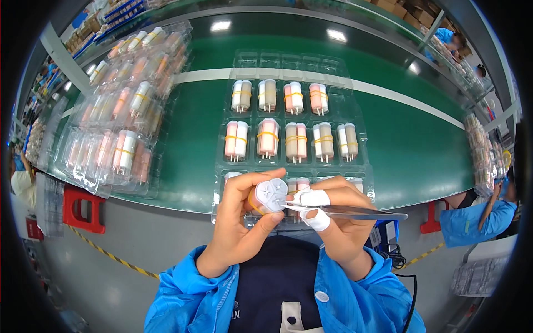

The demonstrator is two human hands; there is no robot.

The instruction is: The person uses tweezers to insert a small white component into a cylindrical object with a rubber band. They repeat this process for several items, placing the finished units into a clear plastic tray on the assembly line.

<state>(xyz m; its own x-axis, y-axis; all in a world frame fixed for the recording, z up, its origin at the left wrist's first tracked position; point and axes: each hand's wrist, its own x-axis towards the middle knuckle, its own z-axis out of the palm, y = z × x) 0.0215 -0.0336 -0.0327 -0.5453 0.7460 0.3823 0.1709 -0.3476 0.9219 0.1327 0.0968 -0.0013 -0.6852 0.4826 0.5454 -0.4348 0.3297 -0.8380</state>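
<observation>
My left hand (232, 225) is closed around a bundle of small tubes, its pale round-lobed end cap (271, 195) facing up toward me. A yellow rubber band (255, 205) crosses the bundle's side. In my right hand (347, 227) I grip metal tweezers (366, 212), pinched between a thumb and a finger that both wear white coverings (312, 198). The tweezer tips reach the right edge of the cap; whether they hold anything is too small to tell. Just beyond my hands lies a clear plastic tray (288, 60) of banded pink, white and grey tube bundles (267, 137), partly hidden by my hands.
A green bench (411, 144) carries the tray. Stacked clear trays of similar bundles (114, 111) stand at the left, with more at the far right (480, 150). Red stools (83, 210) stand below the bench edge. A co-worker in blue (483, 219) sits at the right.
</observation>
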